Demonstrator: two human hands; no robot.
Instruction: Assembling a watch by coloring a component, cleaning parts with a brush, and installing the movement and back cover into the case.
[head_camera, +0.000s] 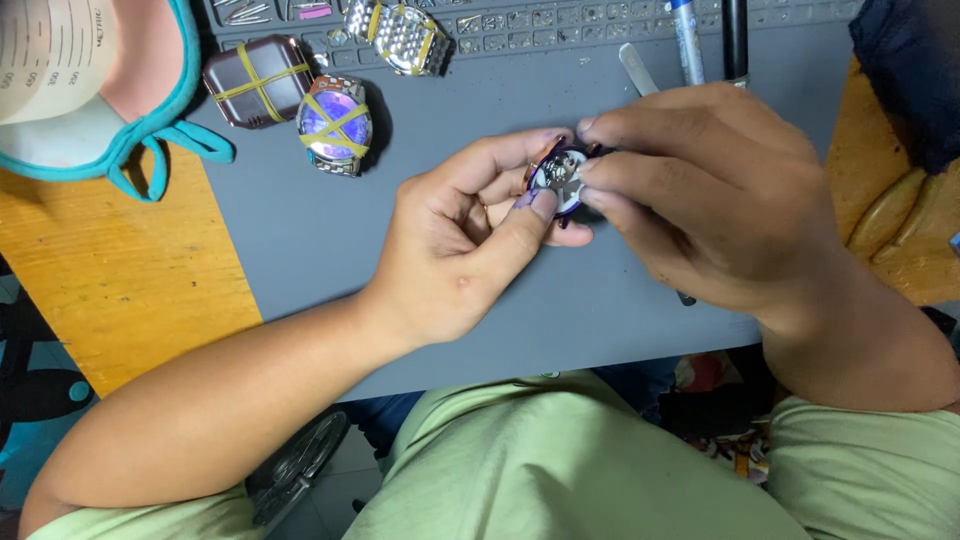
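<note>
My left hand (470, 235) grips a small round watch case (556, 172) between thumb and fingers, its open back showing silvery inner parts. My right hand (705, 190) comes in from the right, fingertips pinched at the case's right edge; whatever it pinches there is hidden. Both hands hover over a grey work mat (300, 230) on an orange table (110, 270).
On the mat's far left lie a wristwatch with a purple face (335, 125) and a dark square watch (257, 80), both bound with yellow bands. A metal-bracelet watch (400, 35), tweezers (637, 68), a pen (686, 40) and a teal-edged mask (90, 90) lie farther back.
</note>
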